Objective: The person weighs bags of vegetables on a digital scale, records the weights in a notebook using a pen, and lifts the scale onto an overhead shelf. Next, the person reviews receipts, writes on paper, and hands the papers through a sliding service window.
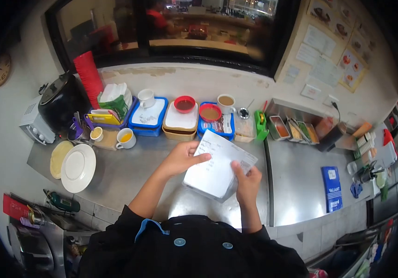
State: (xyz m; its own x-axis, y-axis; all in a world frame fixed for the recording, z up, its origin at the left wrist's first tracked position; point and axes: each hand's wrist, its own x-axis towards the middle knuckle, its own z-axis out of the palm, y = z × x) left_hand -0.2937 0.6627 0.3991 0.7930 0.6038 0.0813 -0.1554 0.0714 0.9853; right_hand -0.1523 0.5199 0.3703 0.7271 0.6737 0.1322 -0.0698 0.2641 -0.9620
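A white paper with handwritten lines is held between my two hands above the steel counter. My left hand grips its left edge, with the thumb lying on the front. On the lower right side, my right hand pinches it, thumb on top and fingers behind. A translucent edge shows along the bottom and right of the paper; whether it is a plastic sleeve or more sheets I cannot tell. The paper tilts toward me, and its back is hidden.
Along the wall stand lidded tubs, red bowls, white cups and a steel tray of fillings. White plates lie at the left. A blue record book rests on the right counter.
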